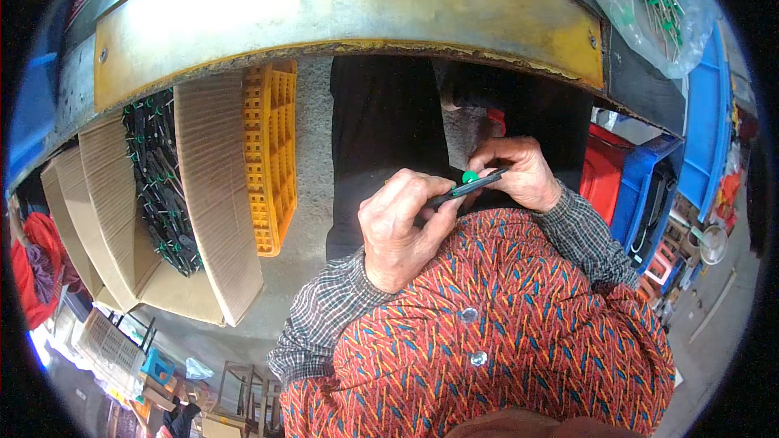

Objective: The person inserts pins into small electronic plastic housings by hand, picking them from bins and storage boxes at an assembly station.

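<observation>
In front of my torso I hold a slim black piece with a green round knob (471, 178) between both hands. My left hand (404, 229) pinches its left end between thumb and fingers. At the other end, the fingers of my right hand (523, 175) are closed on the piece close beside the knob. The piece lies tilted, its right end higher in the view. Its exact kind cannot be made out. Part of it is hidden behind my fingers.
A metal-topped bench (349, 8) runs ahead. At the left an open cardboard box (215, 195) contains many black pieces with green bits, beside a yellow crate (269, 162). Green-headed metal rods (657, 4) lie in a clear bag at upper right. Blue (649, 195) and red bins (602, 170) stand right.
</observation>
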`<state>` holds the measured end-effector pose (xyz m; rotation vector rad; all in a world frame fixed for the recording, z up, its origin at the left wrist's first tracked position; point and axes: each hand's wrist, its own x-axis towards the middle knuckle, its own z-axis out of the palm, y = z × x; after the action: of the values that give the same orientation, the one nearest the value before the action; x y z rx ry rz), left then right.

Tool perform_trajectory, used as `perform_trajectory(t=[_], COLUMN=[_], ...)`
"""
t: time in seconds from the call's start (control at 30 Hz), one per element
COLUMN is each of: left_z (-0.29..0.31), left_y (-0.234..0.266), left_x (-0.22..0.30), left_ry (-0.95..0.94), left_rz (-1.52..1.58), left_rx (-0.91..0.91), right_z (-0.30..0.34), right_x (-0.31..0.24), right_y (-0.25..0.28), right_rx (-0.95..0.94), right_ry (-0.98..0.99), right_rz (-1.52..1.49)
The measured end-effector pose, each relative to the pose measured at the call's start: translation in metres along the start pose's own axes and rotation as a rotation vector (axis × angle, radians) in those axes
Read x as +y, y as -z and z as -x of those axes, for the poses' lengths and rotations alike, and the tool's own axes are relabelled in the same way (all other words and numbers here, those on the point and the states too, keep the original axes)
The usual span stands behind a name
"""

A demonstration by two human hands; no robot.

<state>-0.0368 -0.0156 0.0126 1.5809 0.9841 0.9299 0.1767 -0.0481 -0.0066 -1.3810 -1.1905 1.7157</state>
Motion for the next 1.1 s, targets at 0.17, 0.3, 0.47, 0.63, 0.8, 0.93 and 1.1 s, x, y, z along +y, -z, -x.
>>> perform_trajectory(t=[0.17,0.3,0.47,0.63,0.8,0.93,1.1], left_z=[0.002,0.002,0.004,0.005,0.007,0.008,0.013], left_y=[-0.001,0.0,0.0,0.0,0.0,0.001,0.001], left_x=[0.002,0.006,0.008,0.012,0.015,0.014,0.019], left_ry=[0.009,0.01,-0.012,0.018,0.014,-0.049,-0.033], left_rz=[-0.011,-0.025,-0.021,-0.01,0.001,-0.023,-0.017], left_rx=[-0.005,0.001,0.006,-0.001,0.003,0.011,0.024], right_z=[0.0,0.003,0.007,0.009,0.01,0.013,0.015], right_x=[0.0,0.002,0.002,0.002,-0.002,-0.004,-0.01], right_y=[0.004,0.005,0.004,0.004,0.003,0.002,0.0], right_rx=[-0.058,-0.063,-0.046,-0.064,-0.057,-0.06,-0.069], right_ry=[0.077,0.051,-0.003,0.017,0.021,0.028,0.097], right_rz=[0.114,0.079,-0.01,-0.044,-0.05,-0.109,-0.086])
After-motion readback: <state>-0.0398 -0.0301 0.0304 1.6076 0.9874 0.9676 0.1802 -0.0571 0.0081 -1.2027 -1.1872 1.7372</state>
